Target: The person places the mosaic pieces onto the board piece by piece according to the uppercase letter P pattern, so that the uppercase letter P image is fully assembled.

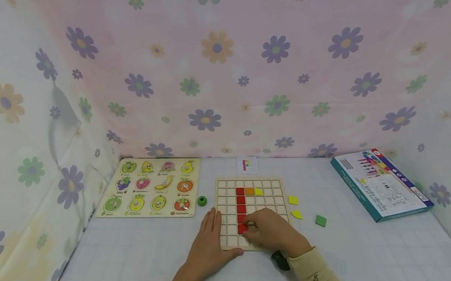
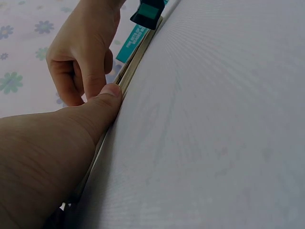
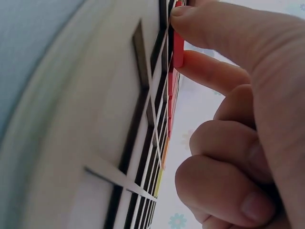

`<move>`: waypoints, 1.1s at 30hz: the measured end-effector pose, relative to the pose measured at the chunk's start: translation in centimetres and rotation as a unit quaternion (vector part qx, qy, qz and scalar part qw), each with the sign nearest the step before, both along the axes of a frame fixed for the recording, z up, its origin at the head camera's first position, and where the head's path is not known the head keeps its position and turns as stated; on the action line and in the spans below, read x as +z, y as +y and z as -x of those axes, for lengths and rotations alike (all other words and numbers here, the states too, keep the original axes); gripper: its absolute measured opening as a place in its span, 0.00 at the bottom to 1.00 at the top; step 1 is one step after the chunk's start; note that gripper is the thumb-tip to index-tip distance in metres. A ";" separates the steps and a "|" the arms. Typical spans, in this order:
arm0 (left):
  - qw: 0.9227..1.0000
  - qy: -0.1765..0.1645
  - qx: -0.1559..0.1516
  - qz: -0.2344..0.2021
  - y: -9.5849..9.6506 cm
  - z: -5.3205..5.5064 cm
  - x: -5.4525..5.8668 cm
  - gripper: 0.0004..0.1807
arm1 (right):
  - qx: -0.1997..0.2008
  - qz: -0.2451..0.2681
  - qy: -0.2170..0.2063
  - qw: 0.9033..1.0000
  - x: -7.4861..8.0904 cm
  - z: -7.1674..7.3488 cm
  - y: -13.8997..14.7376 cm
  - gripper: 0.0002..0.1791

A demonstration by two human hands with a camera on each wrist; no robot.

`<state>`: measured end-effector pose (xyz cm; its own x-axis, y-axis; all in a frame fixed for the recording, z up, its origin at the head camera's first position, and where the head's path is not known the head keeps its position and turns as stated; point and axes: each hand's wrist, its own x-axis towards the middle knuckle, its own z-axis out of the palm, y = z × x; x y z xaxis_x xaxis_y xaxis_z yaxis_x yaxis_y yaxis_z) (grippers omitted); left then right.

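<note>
A wooden grid board lies on the table in the head view. Down its left-middle runs a column of red square tiles, with an orange tile and a yellow piece to the right of the top one. My right hand is over the board's near part. Its thumb and index finger pinch a red square tile at the column's near end; the other fingers are curled. My left hand rests at the board's near left corner, fingers straight along the left side, thumb against the near edge.
Right of the board lie two yellow pieces and a green tile. A small pattern card is behind it. A green bead-like piece and a fruit puzzle board are left; a flat box is far right.
</note>
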<state>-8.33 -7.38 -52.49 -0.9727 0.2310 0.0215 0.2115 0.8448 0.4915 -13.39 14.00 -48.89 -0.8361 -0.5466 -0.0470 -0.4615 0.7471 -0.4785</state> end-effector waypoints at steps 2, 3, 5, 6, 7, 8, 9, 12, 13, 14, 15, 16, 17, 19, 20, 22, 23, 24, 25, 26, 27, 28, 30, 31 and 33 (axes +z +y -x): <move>1.000 -0.001 0.001 0.001 0.0 0.0 -0.1 0.67 | -0.001 -0.002 -0.003 1.000 0.1 0.0 0.0 0.15; 1.000 -0.001 0.001 0.001 0.0 0.0 -0.1 0.67 | -0.001 -0.001 -0.004 1.000 0.2 0.0 0.0 0.15; 1.000 -0.001 0.002 0.000 0.0 0.0 -0.1 0.67 | 0.001 0.000 0.001 1.000 0.3 0.0 -0.1 0.15; 1.000 -0.001 0.003 -0.001 0.0 0.0 -0.1 0.67 | 0.002 0.000 0.003 1.000 0.3 -0.1 -0.1 0.15; 1.000 -0.001 0.003 -0.001 0.0 0.0 -0.1 0.67 | 0.002 0.001 0.006 1.000 0.3 -0.1 -0.1 0.14; 1.000 -0.001 0.003 -0.002 0.0 0.0 -0.1 0.67 | 0.003 0.002 0.009 1.000 0.4 -0.1 -0.1 0.14; 1.000 -0.001 0.003 -0.003 -0.1 0.0 -0.1 0.67 | 0.004 0.001 0.012 1.000 0.3 -0.1 -0.1 0.14; 1.000 0.000 0.003 -0.003 -0.1 0.0 -0.1 0.67 | 0.002 0.001 0.013 1.000 0.2 0.0 -0.1 0.14; 1.000 0.000 0.003 -0.003 -0.1 0.0 -0.1 0.67 | 0.001 0.002 0.013 1.000 0.2 0.0 -0.1 0.15; 1.000 0.000 0.002 -0.003 -0.1 0.0 -0.1 0.67 | 0.001 0.002 0.015 1.000 0.1 0.0 -0.1 0.15; 1.000 0.000 0.002 -0.003 -0.1 0.0 -0.1 0.67 | 0.002 0.001 0.015 1.000 0.1 0.0 -0.1 0.15; 1.000 0.001 0.002 -0.003 -0.1 0.0 -0.1 0.67 | 0.002 0.000 0.017 1.000 0.0 0.0 -0.1 0.15; 1.000 0.000 0.001 -0.003 0.0 0.0 -0.1 0.67 | 0.004 -0.001 0.019 1.000 0.0 0.0 -0.1 0.15; 1.000 0.001 0.000 -0.002 0.0 0.0 -0.1 0.67 | 0.008 -0.005 0.023 1.000 -0.1 0.0 -0.2 0.15; 1.000 0.001 -0.001 -0.002 0.0 0.0 -0.1 0.67 | 0.011 -0.007 0.025 1.000 -0.2 0.1 -0.2 0.15; 1.000 0.002 -0.002 -0.003 0.0 0.0 0.0 0.67 | 0.013 -0.008 0.025 1.000 -0.2 0.1 -0.2 0.15; 1.000 0.002 -0.002 -0.004 0.0 0.0 0.0 0.67 | 0.014 -0.007 0.025 1.000 -0.3 0.1 -0.2 0.15; 1.000 0.002 -0.002 -0.005 0.0 0.0 0.1 0.67 | 0.013 -0.006 0.024 1.000 -0.3 0.1 -0.3 0.15; 1.000 0.002 -0.002 -0.005 0.0 0.0 0.1 0.67 | 0.012 -0.005 0.024 1.000 -0.3 0.1 -0.3 0.15; 1.000 0.003 -0.002 -0.005 0.0 0.0 0.1 0.67 | 0.011 -0.004 0.023 1.000 -0.3 0.1 -0.3 0.15; 1.000 0.003 -0.002 -0.005 0.0 0.0 0.1 0.67 | 0.009 -0.004 0.022 1.000 -0.3 0.1 -0.3 0.15; 1.000 0.003 -0.002 -0.005 0.0 0.0 0.1 0.67 | 0.008 -0.005 0.021 1.000 -0.3 0.1 -0.3 0.16; 1.000 0.003 -0.002 -0.003 0.0 0.0 0.1 0.67 | 0.005 -0.005 0.019 1.000 -0.2 0.1 -0.4 0.16; 1.000 0.002 -0.003 -0.002 0.0 0.0 0.1 0.67 | 0.005 -0.004 0.020 1.000 -0.1 0.0 -0.3 0.16; 1.000 0.002 -0.003 -0.002 0.0 0.0 0.1 0.67 | -0.002 -0.001 0.013 1.000 0.0 0.0 -0.2 0.16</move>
<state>-8.29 -7.40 -52.43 -0.9712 0.2369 0.0263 0.2187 0.8418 0.4935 -13.36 13.76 -48.88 -0.8387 -0.5440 -0.0253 -0.4719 0.7492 -0.4648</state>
